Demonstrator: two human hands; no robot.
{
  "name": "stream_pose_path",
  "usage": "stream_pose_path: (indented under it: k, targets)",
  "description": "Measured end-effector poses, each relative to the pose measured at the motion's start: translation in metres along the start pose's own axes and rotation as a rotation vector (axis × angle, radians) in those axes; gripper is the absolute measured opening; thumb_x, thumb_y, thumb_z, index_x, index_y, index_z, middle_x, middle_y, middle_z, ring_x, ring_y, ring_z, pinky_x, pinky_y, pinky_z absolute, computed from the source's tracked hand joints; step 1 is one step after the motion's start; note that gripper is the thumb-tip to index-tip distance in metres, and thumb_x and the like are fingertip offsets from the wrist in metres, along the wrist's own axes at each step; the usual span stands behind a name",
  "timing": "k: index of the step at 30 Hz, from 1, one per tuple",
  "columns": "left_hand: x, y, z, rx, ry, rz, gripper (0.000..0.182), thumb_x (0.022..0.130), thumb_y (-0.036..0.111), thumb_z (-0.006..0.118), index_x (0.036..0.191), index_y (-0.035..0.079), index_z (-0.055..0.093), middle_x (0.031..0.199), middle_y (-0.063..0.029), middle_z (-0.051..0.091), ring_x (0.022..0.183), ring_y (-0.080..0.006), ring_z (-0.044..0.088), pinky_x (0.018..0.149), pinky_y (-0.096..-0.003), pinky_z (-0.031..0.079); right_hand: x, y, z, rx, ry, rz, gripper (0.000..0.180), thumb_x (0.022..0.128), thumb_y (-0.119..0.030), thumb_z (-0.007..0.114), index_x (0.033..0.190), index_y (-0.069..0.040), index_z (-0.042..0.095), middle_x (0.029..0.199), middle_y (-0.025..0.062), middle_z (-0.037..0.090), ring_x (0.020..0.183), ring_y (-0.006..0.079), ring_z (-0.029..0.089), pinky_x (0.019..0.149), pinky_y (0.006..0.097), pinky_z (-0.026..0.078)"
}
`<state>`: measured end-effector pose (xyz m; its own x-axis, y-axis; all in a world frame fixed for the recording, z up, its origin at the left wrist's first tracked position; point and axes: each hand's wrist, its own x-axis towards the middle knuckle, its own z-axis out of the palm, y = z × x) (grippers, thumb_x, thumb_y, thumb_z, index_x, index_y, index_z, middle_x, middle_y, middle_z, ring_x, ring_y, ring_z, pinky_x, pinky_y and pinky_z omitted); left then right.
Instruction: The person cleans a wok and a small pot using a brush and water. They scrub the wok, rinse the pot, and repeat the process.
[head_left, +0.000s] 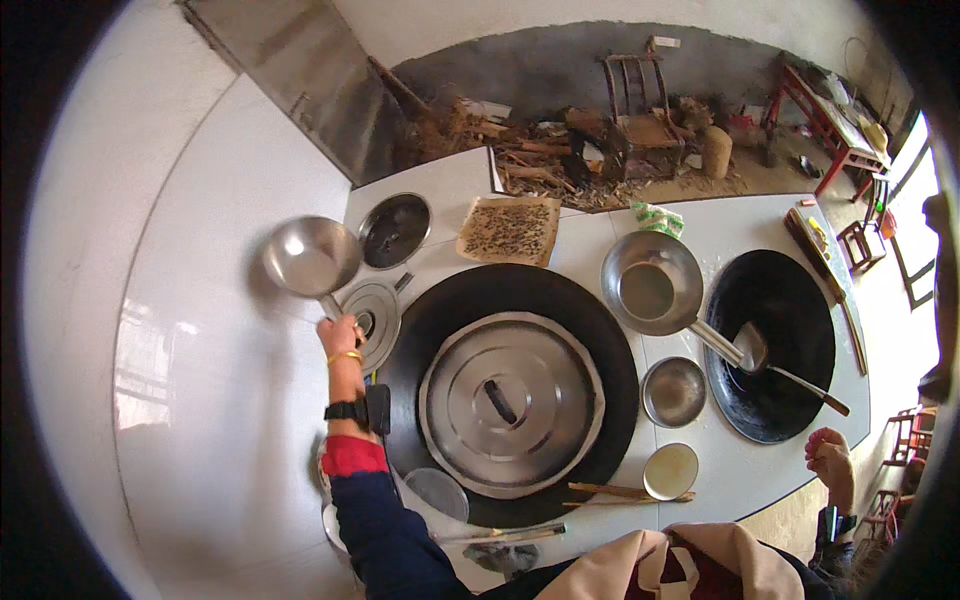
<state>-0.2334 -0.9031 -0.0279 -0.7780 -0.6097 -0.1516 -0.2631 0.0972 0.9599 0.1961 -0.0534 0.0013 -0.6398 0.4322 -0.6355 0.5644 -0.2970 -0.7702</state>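
My left hand grips the handle of a steel ladle, its bowl raised near the white tiled wall. Just beneath that hand lies a pot lid with a knob. My right hand is at the right, past the counter's edge, fingers curled; whether it holds something small and pink cannot be told. A large steel lid with a dark handle covers the middle of the big wok. To the right, a second steel ladle rests with its handle over another dark wok, where a spatula lies.
Around the woks stand a small metal bowl, a pale bowl by wooden sticks, a dark round pan, a speckled brown sheet and a green-white cloth. Beyond the counter are firewood and a wooden chair.
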Motion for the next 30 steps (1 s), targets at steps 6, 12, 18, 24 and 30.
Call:
stream_pose_path:
  k: [6,12,18,24,30]
  targets:
    - [-0.213,-0.049,-0.094,-0.626,-0.264,-0.452,0.018,0.083,0.000,0.062,0.100,0.001,0.059,0.062,-0.0012,0.051,0.047,-0.0124,0.047,0.042,-0.0254,0.034,0.019,-0.022,0.028,-0.012,-0.355,-0.102,0.027,0.068,0.000,0.054,0.094,-0.004,0.061,0.081,0.0097,0.063,0.063,0.0195,0.059,0.052,0.0285,0.049]
    - [-0.503,-0.074,-0.162,-0.673,-0.275,-0.375,0.031,0.087,0.001,0.061,0.117,0.001,0.058,0.074,-0.0048,0.056,0.053,-0.0119,0.050,0.045,-0.0266,0.036,0.041,-0.058,0.129,-0.479,-1.112,-0.285,0.033,0.071,-0.001,0.058,0.103,0.000,0.063,0.088,0.0083,0.067,0.068,0.0168,0.060,0.060,0.0286,0.049]
    - [-0.740,-0.098,-0.188,-0.736,-0.107,-0.487,0.031,0.090,0.001,0.060,0.119,-0.003,0.054,0.071,-0.0027,0.052,0.050,-0.0081,0.045,0.041,-0.0226,0.032,-0.013,-0.011,0.290,-0.889,-1.636,-0.334,0.030,0.082,-0.006,0.057,0.111,0.000,0.062,0.095,0.0059,0.066,0.084,0.0139,0.062,0.071,0.0274,0.050]
    - [-0.897,-0.155,-0.213,-0.745,0.134,-0.623,0.016,0.088,0.001,0.062,0.096,0.003,0.049,0.069,-0.0038,0.052,0.047,-0.0106,0.048,0.041,-0.0242,0.035,-0.158,0.103,0.402,-1.293,-1.956,-0.983,0.030,0.085,-0.007,0.055,0.113,-0.001,0.061,0.100,0.0142,0.066,0.090,0.0254,0.065,0.077,0.0380,0.051]
    - [-0.963,-0.210,-0.246,-0.761,0.364,-0.557,0.019,0.087,0.002,0.063,0.098,0.004,0.048,0.065,-0.0029,0.051,0.045,-0.0117,0.048,0.040,-0.0262,0.038,-0.291,0.259,0.466,-1.322,-2.049,-1.419,0.041,0.081,-0.008,0.060,0.122,-0.001,0.058,0.112,0.0235,0.065,0.103,0.0394,0.062,0.088,0.0472,0.049]
